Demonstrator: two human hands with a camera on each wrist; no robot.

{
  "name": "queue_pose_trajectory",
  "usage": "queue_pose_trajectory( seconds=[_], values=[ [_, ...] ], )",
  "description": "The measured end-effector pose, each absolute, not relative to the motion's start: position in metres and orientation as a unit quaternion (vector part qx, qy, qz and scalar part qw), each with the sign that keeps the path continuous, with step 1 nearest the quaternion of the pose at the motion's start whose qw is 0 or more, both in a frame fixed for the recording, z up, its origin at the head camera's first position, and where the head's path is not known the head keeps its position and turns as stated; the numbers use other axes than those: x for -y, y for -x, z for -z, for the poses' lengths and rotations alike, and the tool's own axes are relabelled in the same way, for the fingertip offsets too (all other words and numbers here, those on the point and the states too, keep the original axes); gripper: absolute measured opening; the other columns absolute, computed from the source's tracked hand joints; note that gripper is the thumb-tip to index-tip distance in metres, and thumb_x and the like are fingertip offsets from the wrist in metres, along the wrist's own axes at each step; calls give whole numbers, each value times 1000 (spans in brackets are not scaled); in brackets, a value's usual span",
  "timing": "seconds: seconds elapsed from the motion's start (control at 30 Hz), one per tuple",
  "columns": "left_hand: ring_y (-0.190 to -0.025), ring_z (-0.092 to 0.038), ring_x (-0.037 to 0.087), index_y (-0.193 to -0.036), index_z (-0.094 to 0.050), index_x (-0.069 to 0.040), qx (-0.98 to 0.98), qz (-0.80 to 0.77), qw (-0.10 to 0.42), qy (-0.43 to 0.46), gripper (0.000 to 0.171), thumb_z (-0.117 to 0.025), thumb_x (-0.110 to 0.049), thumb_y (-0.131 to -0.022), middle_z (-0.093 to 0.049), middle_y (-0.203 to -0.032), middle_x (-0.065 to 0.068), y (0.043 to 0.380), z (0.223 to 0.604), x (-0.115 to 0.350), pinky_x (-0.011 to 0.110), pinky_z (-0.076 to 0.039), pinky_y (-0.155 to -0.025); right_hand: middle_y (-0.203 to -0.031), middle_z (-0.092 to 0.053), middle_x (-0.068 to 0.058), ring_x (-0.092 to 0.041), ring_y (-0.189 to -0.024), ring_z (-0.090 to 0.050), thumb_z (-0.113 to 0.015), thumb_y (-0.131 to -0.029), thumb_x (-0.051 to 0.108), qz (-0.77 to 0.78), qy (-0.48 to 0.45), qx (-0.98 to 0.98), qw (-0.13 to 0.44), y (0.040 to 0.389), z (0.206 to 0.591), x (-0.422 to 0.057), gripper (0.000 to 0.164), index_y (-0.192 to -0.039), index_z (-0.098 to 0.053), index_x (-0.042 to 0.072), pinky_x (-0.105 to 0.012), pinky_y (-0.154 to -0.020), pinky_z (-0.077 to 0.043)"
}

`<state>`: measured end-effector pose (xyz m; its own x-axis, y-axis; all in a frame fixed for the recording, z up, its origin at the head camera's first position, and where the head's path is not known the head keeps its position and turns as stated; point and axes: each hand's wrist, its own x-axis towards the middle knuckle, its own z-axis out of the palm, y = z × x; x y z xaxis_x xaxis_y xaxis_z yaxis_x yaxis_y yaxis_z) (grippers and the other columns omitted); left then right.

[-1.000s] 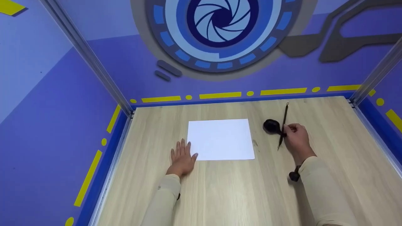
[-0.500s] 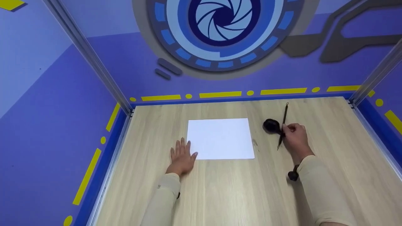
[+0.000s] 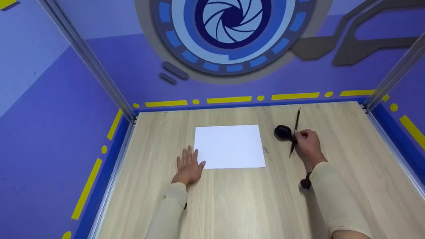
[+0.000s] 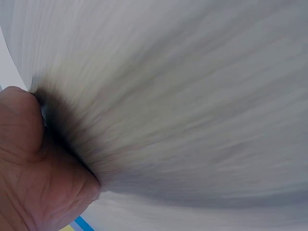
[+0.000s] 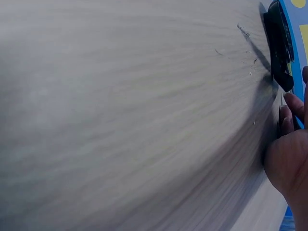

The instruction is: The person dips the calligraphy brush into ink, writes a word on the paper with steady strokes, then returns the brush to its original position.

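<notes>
Slim black stick (image 3: 297, 120) pinched in my right hand (image 3: 308, 145), round black piece (image 3: 283, 132) alongside; my left hand (image 3: 188, 169) spread, touching paper (image 3: 229, 146).

The left hand (image 3: 189, 170) is hiding one corner of the white sheet (image 3: 229, 146); the right hand (image 3: 308, 144) is masking part of the thin black stick (image 3: 297, 120) and the black round-headed tool's (image 3: 283, 132) handle end; in the wrist views, both hands are running off the edges and the tabletop (image 4: 192, 106) around them is blurring
</notes>
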<state>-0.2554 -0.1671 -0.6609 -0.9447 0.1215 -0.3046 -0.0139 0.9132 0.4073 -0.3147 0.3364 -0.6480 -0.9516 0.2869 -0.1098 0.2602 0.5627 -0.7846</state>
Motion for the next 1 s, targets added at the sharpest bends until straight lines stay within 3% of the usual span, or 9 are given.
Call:
queue_pose_trajectory(
  seconds=[1.0],
  values=[
    [-168,24,34,-174,-2,-17,-956,-215,199,-25,79,-31,-57,-113,22,-180,11,256,653,167,61,16,-134,-126,-54,-20,-34,-113,-55,-49,-111,47,-437,166,884,18,321,649,-336,55,-123,-67,-3,-39,-93,-44]
  ],
)
